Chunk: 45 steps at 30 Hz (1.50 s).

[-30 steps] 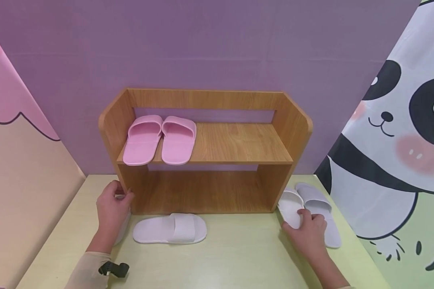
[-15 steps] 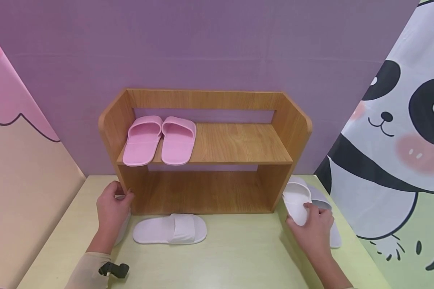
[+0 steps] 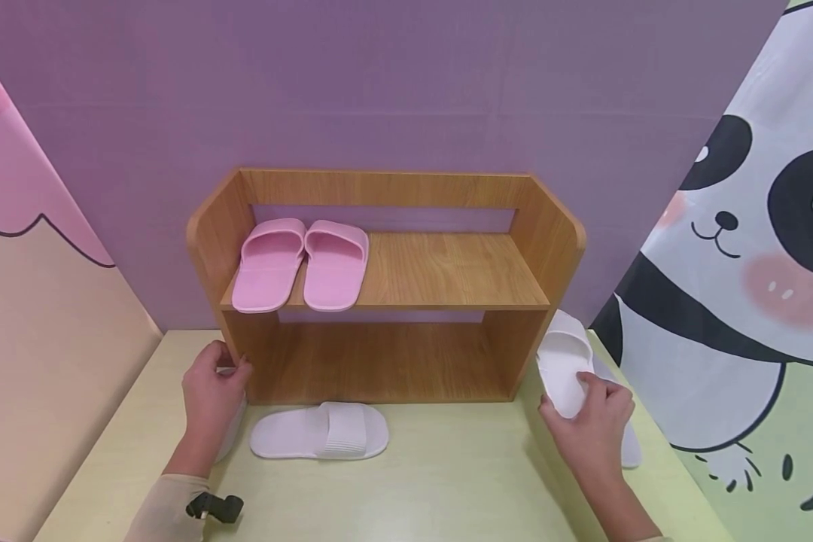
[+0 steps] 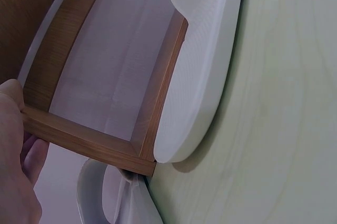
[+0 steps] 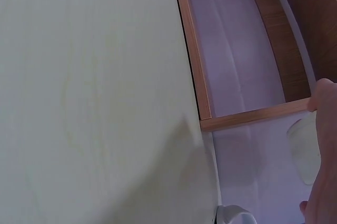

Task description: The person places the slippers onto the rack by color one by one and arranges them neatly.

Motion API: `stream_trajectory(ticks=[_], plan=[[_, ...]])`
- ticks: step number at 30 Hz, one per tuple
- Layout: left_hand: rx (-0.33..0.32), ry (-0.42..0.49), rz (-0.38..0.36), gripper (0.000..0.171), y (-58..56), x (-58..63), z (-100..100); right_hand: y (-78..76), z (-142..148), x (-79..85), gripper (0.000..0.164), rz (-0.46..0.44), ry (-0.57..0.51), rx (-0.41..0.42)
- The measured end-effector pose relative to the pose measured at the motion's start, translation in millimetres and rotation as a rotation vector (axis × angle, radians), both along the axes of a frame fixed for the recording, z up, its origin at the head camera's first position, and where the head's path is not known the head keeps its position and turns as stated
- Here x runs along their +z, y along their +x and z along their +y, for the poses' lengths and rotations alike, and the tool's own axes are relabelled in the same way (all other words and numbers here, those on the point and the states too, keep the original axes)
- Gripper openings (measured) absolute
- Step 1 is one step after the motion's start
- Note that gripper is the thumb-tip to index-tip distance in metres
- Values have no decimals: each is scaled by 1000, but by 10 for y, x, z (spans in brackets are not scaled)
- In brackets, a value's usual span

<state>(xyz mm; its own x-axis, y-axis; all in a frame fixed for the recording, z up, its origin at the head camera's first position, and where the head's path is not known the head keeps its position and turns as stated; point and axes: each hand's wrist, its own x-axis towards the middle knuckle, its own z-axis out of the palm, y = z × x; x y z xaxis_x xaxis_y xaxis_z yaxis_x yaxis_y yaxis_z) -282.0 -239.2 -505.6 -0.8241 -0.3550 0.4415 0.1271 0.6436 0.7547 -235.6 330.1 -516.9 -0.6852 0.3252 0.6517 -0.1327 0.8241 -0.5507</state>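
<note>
My left hand (image 3: 213, 388) grips the front edge of the left side panel of a wooden shoe rack (image 3: 379, 361), thumb on one face and fingers on the other in the left wrist view. On the right, my right hand (image 3: 591, 421) pinches the heel end of a white slipper (image 3: 561, 369), held up beside the rack's right panel, toe pointing away. Behind it a second pale slipper (image 3: 630, 444) lies on the table, mostly covered. Crosswise before the rack rests another white slipper (image 3: 291, 433). A further pale slipper (image 3: 232, 430) is partly hidden behind my left hand.
A pair of pink slippers (image 3: 266, 275) stands at the left of the rack's upper shelf (image 3: 447, 263). The pale wooden table (image 3: 440, 482) carries the rack. A purple backdrop (image 3: 393, 90) rises behind, and a panda-printed panel (image 3: 732, 316) stands on the right.
My right hand has lifted the white slipper and moved it slightly right and away, so it now overlaps the slipper behind it. The left hand stays on the rack.
</note>
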Motion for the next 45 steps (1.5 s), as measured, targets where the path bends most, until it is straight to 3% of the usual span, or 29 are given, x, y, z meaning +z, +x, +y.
stream_trajectory(ticks=[6,12,25,36,45], plan=[[-1,-2,9,12,-6,-1,10,-11,-1,48,65,3,-11,-2],[-10,3,22,12,1,8,10,-27,23,63,64,80,-8,5],[-5,5,-8,12,13,14,10,-49,41,175,69,98,-38,-28],[3,-3,-26,12,9,8,3,-97,53,224,73,231,-49,-21],[-3,7,-15,13,0,6,9,-80,21,303,78,298,-153,-12]])
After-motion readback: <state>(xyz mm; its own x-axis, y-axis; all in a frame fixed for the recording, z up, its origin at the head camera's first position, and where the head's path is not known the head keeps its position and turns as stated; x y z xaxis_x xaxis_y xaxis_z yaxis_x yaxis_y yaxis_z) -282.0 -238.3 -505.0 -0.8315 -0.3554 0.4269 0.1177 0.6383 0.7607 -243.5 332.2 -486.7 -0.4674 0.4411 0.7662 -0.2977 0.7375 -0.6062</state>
